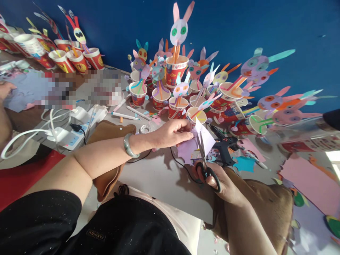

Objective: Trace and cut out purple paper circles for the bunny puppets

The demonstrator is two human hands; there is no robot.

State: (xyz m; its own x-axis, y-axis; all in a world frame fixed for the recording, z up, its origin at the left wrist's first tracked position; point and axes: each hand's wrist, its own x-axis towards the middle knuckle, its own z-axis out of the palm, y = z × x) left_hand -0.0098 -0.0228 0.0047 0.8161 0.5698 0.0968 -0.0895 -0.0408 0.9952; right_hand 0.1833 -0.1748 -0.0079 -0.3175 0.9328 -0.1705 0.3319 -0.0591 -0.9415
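Note:
My left hand is closed on a piece of light purple paper, pinching its left side. A pair of scissors with black handles is in my right hand, thumb and fingers through the loops. Its blades point up and lie across the paper. Beneath the hands, more purple paper with a ragged cut edge lies near the tabletop. Just right of the paper rests a black glue gun, partly hidden by it.
Red paper cups with paper rabbit heads crowd the back against a blue wall. Leftward are a power strip with white cables, markers and a tape roll. Pink paper lies at right. Brown cloths flank my arms.

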